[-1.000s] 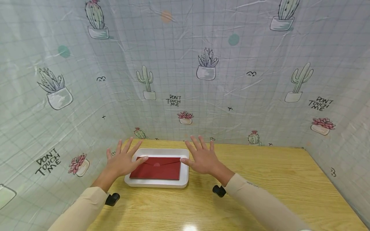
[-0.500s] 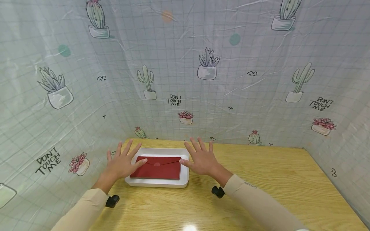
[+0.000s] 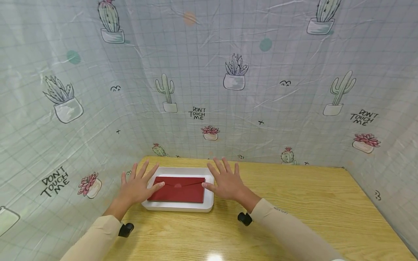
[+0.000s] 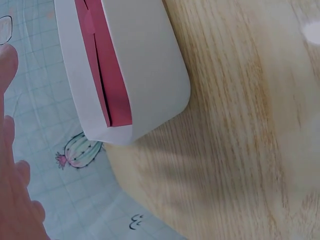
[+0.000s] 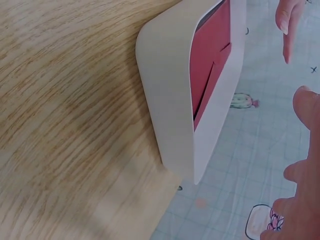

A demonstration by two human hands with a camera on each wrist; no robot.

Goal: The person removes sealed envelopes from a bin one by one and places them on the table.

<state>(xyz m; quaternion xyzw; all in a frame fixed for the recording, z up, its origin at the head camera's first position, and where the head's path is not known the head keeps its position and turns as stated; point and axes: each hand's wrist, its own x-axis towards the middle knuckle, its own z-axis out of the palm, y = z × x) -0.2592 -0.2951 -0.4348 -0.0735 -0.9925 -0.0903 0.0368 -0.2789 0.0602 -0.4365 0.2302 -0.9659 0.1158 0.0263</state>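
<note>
A red envelope [image 3: 177,192] with a pointed flap and a round seal lies flap side up in a white tray [image 3: 176,209]. My left hand [image 3: 135,188] is over the tray's left end, fingers spread and straight, its thumb crossing the envelope's left edge in the head view. At the right end my right hand [image 3: 226,183] is spread the same way, its thumb over the tray's rim. Both wrist views show the hands raised apart from the tray; neither holds anything. In the left wrist view the envelope [image 4: 117,100] sits below the tray's rim.
The tray stands on a wood-grain table [image 3: 294,203] near its far left corner. A cactus-print curtain [image 3: 209,72] hangs along the back and both sides. Black wrist cameras [image 3: 245,218] are strapped under both sleeves.
Both hands have shifted slightly, the right a little to the left and down. The view has moved a trifle. The tray and envelope stay in place.
</note>
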